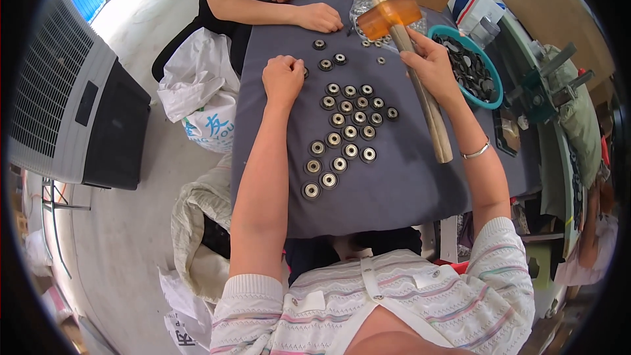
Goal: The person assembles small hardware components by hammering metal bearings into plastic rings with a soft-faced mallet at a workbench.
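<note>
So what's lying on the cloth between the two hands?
In the head view, loose round metal bearings on grey cloth lie between left hand and right hand.

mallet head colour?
Translucent orange; the mallet has a pale wooden handle, held in the right hand. Shows best in the head view.

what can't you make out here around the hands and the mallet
- Head view: whatever the left hand covers on the grey cloth; its curled fingers hide it.
- Mallet: its striking face is turned away; the right hand hides part of the handle.
- Rings: too small to show detail.
- Teal bowl: contents a dark jumble.
</note>
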The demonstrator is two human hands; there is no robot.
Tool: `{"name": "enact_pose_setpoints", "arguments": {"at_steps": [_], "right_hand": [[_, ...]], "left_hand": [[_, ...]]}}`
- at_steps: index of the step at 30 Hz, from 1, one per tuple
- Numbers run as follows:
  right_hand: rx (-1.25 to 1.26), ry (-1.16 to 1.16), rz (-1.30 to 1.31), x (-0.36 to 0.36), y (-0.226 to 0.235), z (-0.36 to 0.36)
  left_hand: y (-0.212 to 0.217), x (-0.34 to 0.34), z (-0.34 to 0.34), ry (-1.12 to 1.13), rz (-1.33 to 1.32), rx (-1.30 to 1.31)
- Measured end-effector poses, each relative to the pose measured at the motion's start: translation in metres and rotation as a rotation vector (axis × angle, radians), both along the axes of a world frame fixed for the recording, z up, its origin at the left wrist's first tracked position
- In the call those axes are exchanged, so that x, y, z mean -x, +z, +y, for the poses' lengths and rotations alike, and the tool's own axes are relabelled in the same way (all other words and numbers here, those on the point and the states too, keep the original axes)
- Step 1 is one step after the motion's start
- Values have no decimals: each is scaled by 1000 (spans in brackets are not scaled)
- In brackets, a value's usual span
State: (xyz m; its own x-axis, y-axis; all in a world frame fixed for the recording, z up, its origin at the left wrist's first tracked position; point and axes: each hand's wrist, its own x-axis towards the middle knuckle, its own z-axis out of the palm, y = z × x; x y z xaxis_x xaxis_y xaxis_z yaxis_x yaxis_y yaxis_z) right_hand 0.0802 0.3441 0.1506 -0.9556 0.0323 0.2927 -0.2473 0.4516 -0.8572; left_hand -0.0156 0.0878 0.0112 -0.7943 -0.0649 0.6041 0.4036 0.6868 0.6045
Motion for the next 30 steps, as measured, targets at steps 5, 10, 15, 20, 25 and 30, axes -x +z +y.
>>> {"name": "enact_pose_setpoints", "arguments": {"at_steps": [5,10,15,20,25,30], "right_hand": [[-3,1,10,10,-6,-5],[-20,-8,10,9,-11,-4],[-46,-13,38,3,-7,-1],[-64,-30,53,1,-10,5],[-119,-5,61,3,-20,2],[-176,13,26,14,-26,3]], "left_hand": [[3,-3,3,-45,-6,-16],[3,-3,1,-86,-57,50],[3,-5,0,-98,-55,46],[4,-6,1,-96,-62,34],[5,-5,-1,-113,-94,94],[5,-4,-1,-122,-105,57]]}}
